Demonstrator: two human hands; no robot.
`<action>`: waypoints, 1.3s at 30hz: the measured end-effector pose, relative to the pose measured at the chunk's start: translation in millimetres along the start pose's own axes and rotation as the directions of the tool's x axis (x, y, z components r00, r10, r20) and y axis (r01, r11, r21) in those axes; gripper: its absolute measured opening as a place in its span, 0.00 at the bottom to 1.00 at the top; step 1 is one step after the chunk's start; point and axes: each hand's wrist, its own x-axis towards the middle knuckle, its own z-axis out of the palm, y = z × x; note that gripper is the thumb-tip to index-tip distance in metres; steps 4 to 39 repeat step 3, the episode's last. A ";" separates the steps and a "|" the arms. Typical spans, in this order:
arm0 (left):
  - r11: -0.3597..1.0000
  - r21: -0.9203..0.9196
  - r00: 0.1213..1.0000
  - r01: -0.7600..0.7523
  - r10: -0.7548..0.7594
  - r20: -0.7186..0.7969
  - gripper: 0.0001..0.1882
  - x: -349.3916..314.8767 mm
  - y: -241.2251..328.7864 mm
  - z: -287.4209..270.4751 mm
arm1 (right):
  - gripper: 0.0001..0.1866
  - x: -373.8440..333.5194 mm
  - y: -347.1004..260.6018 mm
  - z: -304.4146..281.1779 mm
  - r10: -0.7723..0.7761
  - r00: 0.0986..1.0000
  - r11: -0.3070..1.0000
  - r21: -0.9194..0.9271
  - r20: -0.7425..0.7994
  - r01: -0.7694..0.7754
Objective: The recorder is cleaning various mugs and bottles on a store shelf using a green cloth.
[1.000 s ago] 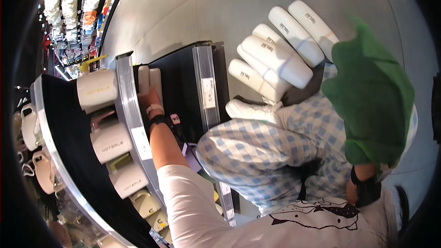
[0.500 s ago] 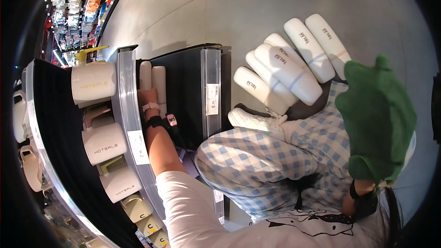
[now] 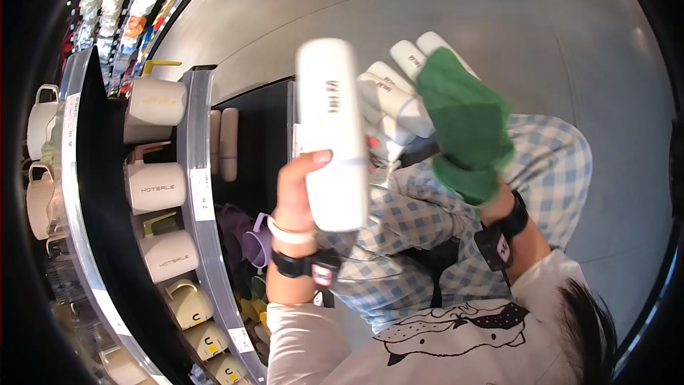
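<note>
A long white rounded case with a blue band stands almost upright in front of me. My left hand is closed round its lower part, with the thumb on the near face. A green cloth mitt covers my right hand from the wrist up, and its fingers are hidden inside. The mitt is to the right of the held case, apart from it. Behind it, several similar white cases lie on the floor, partly hidden by the mitt. Two more cases stand on the dark shelf at left.
Shelves with clear price-strip edges run along my left. They carry white mugs, and a purple mug sits lower down. My bent legs in checked trousers fill the right. Grey floor stretches ahead.
My left hand has come out of the shelf with a white case and raised it in front of me. The mitted right hand has moved left, toward the case.
</note>
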 end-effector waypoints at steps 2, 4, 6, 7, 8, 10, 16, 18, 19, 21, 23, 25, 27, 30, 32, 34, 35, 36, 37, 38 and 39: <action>0.997 -0.077 0.999 0.014 -0.016 -0.028 0.27 -7.3 -23.3 13.6 | 0.25 2.5 -4.3 8.0 -0.020 1.000 1.000 -0.019 0.014 0.020; 0.998 -0.030 0.993 -0.047 0.043 -0.110 0.29 -6.1 -37.0 16.2 | 0.25 -3.1 -5.5 8.0 -0.031 1.000 0.999 -0.030 -0.001 0.031; 0.998 -0.030 0.993 -0.047 0.043 -0.110 0.29 -6.1 -37.0 16.2 | 0.25 -3.1 -5.5 8.0 -0.031 1.000 0.999 -0.030 -0.001 0.031; 0.998 -0.030 0.993 -0.047 0.043 -0.110 0.29 -6.1 -37.0 16.2 | 0.25 -3.1 -5.5 8.0 -0.031 1.000 0.999 -0.030 -0.001 0.031; 0.998 -0.030 0.993 -0.047 0.043 -0.110 0.29 -6.1 -37.0 16.2 | 0.25 -3.1 -5.5 8.0 -0.031 1.000 0.999 -0.030 -0.001 0.031; 0.998 -0.030 0.993 -0.047 0.043 -0.110 0.29 -6.1 -37.0 16.2 | 0.25 -3.1 -5.5 8.0 -0.031 1.000 0.999 -0.030 -0.001 0.031; 0.998 -0.030 0.993 -0.047 0.043 -0.110 0.29 -6.1 -37.0 16.2 | 0.25 -3.1 -5.5 8.0 -0.031 1.000 0.999 -0.030 -0.001 0.031; 0.998 -0.030 0.993 -0.047 0.043 -0.110 0.29 -6.1 -37.0 16.2 | 0.25 -3.1 -5.5 8.0 -0.031 1.000 0.999 -0.030 -0.001 0.031; 0.998 -0.030 0.993 -0.047 0.043 -0.110 0.29 -6.1 -37.0 16.2 | 0.25 -3.1 -5.5 8.0 -0.031 1.000 0.999 -0.030 -0.001 0.031; 0.998 -0.030 0.993 -0.047 0.043 -0.110 0.29 -6.1 -37.0 16.2 | 0.25 -3.1 -5.5 8.0 -0.031 1.000 0.999 -0.030 -0.001 0.031; 0.998 -0.030 0.993 -0.047 0.043 -0.110 0.29 -6.1 -37.0 16.2 | 0.25 -3.1 -5.5 8.0 -0.031 1.000 0.999 -0.030 -0.001 0.031; 0.998 -0.030 0.993 -0.047 0.043 -0.110 0.29 -6.1 -37.0 16.2 | 0.25 -3.1 -5.5 8.0 -0.031 1.000 0.999 -0.030 -0.001 0.031; 0.998 -0.030 0.993 -0.047 0.043 -0.110 0.29 -6.1 -37.0 16.2 | 0.25 -3.1 -5.5 8.0 -0.031 1.000 0.999 -0.030 -0.001 0.031; 0.998 -0.030 0.993 -0.047 0.043 -0.110 0.29 -6.1 -37.0 16.2 | 0.25 -3.1 -5.5 8.0 -0.031 1.000 0.999 -0.030 -0.001 0.031; 0.998 -0.030 0.993 -0.047 0.043 -0.110 0.29 -6.1 -37.0 16.2 | 0.25 -3.1 -5.5 8.0 -0.031 1.000 0.999 -0.030 -0.001 0.031; 0.998 -0.030 0.993 -0.047 0.043 -0.110 0.29 -6.1 -37.0 16.2 | 0.25 -3.1 -5.5 8.0 -0.031 1.000 0.999 -0.030 -0.001 0.031; 0.998 -0.030 0.993 -0.047 0.043 -0.110 0.29 -6.1 -37.0 16.2 | 0.25 -3.1 -5.5 8.0 -0.031 1.000 0.999 -0.030 -0.001 0.031; 0.998 -0.030 0.993 -0.047 0.043 -0.110 0.29 -6.1 -37.0 16.2 | 0.25 -3.1 -5.5 8.0 -0.031 1.000 0.999 -0.030 -0.001 0.031; 0.998 -0.030 0.993 -0.047 0.043 -0.110 0.29 -6.1 -37.0 16.2 | 0.25 -3.1 -5.5 8.0 -0.031 1.000 0.999 -0.030 -0.001 0.031; 0.998 -0.030 0.993 -0.047 0.043 -0.110 0.29 -6.1 -37.0 16.2 | 0.25 -3.1 -5.5 8.0 -0.031 1.000 0.999 -0.030 -0.001 0.031; 0.998 -0.030 0.993 -0.047 0.043 -0.110 0.29 -6.1 -37.0 16.2 | 0.25 -3.1 -5.5 8.0 -0.031 1.000 0.999 -0.030 -0.001 0.031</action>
